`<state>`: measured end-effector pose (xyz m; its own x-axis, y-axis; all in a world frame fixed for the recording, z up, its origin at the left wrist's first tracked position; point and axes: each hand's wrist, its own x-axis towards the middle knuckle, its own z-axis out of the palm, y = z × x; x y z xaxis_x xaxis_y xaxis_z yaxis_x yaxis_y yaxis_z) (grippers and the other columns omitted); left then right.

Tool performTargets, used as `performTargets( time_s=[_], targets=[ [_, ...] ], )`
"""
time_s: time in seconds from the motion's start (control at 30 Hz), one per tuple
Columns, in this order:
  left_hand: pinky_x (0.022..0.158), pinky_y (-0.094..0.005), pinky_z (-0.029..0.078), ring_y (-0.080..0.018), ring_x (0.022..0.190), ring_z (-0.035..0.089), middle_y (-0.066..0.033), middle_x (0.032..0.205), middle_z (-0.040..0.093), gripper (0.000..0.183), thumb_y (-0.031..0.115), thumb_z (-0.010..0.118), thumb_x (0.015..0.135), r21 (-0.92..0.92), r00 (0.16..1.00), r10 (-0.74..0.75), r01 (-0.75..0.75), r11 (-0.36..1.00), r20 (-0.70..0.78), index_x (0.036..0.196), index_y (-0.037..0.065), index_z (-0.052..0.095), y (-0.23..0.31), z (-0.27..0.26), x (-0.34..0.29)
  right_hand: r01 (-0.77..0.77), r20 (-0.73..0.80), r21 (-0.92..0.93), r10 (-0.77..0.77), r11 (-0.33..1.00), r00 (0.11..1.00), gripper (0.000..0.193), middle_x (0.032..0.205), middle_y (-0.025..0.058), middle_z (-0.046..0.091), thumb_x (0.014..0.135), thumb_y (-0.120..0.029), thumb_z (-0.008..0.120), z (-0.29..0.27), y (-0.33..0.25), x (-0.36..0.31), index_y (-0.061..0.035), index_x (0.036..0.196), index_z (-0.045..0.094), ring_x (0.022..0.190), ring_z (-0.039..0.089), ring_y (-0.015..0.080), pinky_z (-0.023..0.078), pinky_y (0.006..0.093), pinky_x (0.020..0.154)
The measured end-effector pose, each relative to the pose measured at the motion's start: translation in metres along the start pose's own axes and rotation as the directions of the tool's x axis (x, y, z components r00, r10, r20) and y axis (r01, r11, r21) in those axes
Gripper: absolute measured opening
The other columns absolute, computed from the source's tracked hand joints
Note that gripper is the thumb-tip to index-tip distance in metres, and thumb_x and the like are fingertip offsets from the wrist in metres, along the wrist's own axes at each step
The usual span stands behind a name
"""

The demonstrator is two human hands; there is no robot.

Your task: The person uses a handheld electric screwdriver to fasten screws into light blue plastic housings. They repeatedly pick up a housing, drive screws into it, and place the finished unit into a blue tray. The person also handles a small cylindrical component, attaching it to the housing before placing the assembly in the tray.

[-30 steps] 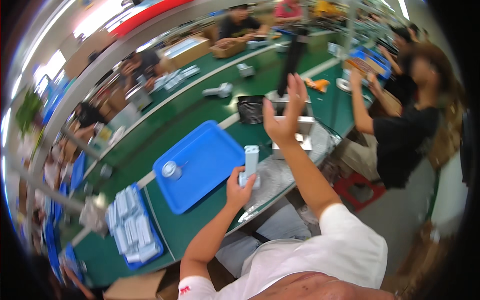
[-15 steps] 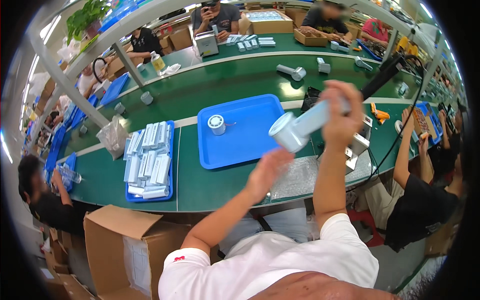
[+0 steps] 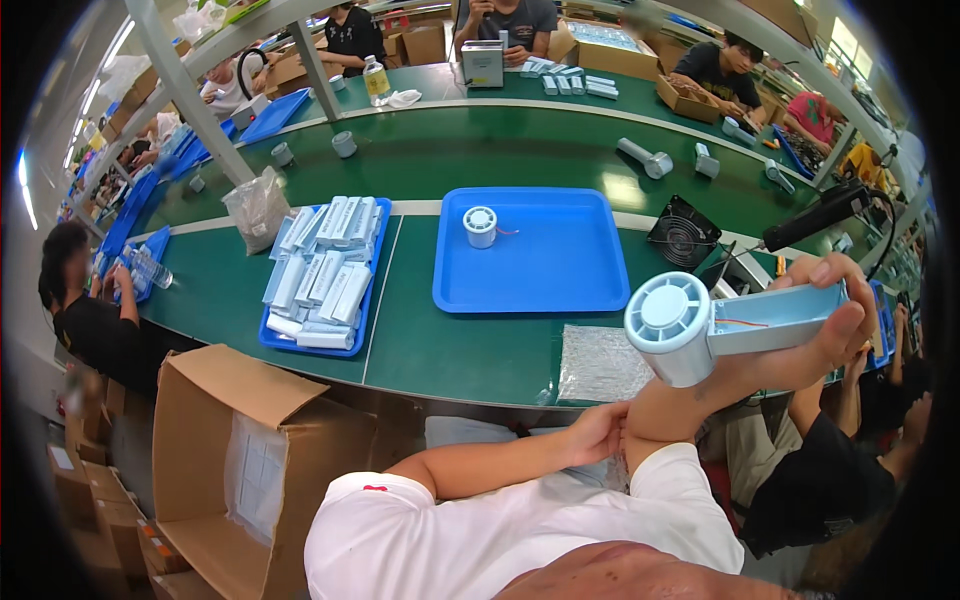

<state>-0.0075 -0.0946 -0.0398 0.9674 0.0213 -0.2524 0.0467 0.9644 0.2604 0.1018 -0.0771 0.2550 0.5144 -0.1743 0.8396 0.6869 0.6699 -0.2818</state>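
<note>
Up on the right, my right hand (image 3: pixel 800 365) is closed round the handle of a light blue handheld fan (image 3: pixel 668 318). Its round, slotted head points left, and the hollow side of the handle shows a thin red wire. My left hand (image 3: pixel 597 432) rests low, against or close by my right forearm, with its fingers curled in; whatever they hold, if anything, is hidden. Beyond the hands lies a blue tray (image 3: pixel 545 270). Inside it, toward the far left corner, sits a small round white fan part (image 3: pixel 481 228) with a thin red wire.
A second blue tray (image 3: pixel 375 300) piled with light blue cases stands left. Bubble wrap (image 3: pixel 600 362) lies at the near edge. A black fan (image 3: pixel 685 232) and a black tool on an arm (image 3: pixel 815 218) stand right. An open carton (image 3: pixel 215 440) is lower left. Co-workers sit around.
My right hand has carried the fan right and turned it, so the slotted face and hollow handle show. My left hand has drawn back toward my body. The view has shifted.
</note>
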Motion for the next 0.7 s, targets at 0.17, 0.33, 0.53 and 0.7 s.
performTargets(
  time_s=[0.17, 0.33, 0.53, 0.7],
  targets=[
    [0.106, -0.0303, 0.05, -0.0148, 0.123, 0.064, -0.0085, 0.137, 0.065, 0.04, 0.025, 0.051, 0.109, 0.068, 0.997, 0.06, -0.057, 0.996, -0.048, 0.142, 0.003, 0.057, 0.005, 0.016, -0.02, -0.053, 0.248, 0.012, 0.049, 0.999, 0.968, 0.032, 0.103, 0.0186, 0.062, 0.107, -0.032, 0.05, -0.028, 0.016, -0.003, -0.0045, 0.121, 0.059, 0.072, 0.053, 0.0179, 0.046, 0.0288, 0.06],
    [0.093, -0.0332, 0.057, -0.0217, 0.104, 0.072, -0.0094, 0.123, 0.072, 0.036, 0.019, 0.06, 0.104, 0.589, 0.996, 0.084, -0.092, 0.803, 0.042, 0.137, 0.006, 0.061, -0.014, -0.026, -0.021, -0.211, 0.368, -0.155, 0.255, 0.965, 0.894, 0.022, 0.094, 0.008, 0.07, 0.1, -0.015, 0.068, 0.013, 0.077, -0.035, 0.002, 0.113, 0.072, 0.082, 0.063, 0.0124, 0.048, 0.0248, 0.075],
    [0.079, -0.05, 0.054, -0.0364, 0.095, 0.067, -0.0138, 0.102, 0.068, 0.035, 0.023, 0.073, 0.086, 0.674, 0.783, -0.099, -0.586, -0.451, 0.615, 0.115, 0.005, 0.068, 0.029, -0.007, -0.023, -0.527, 0.388, -0.444, 0.686, 0.725, 0.616, 0.029, 0.094, 0.0055, 0.072, 0.094, -0.024, 0.077, 0.011, 0.198, -0.09, 0.0006, 0.111, 0.076, 0.086, 0.063, 0.0128, 0.049, 0.028, 0.08],
    [0.082, -0.0484, 0.056, -0.0356, 0.099, 0.068, -0.0132, 0.103, 0.069, 0.03, 0.029, 0.071, 0.087, 0.452, 0.726, -0.408, -0.673, -0.585, 0.553, 0.106, 0.006, 0.069, 0.045, -0.02, -0.001, -0.801, 0.222, -0.356, 0.876, 0.482, 0.428, 0.028, 0.092, 0.0018, 0.068, 0.1, -0.025, 0.067, 0.03, 0.253, -0.118, -0.0036, 0.117, 0.073, 0.076, 0.059, 0.0099, 0.046, 0.0241, 0.064]
  ],
)
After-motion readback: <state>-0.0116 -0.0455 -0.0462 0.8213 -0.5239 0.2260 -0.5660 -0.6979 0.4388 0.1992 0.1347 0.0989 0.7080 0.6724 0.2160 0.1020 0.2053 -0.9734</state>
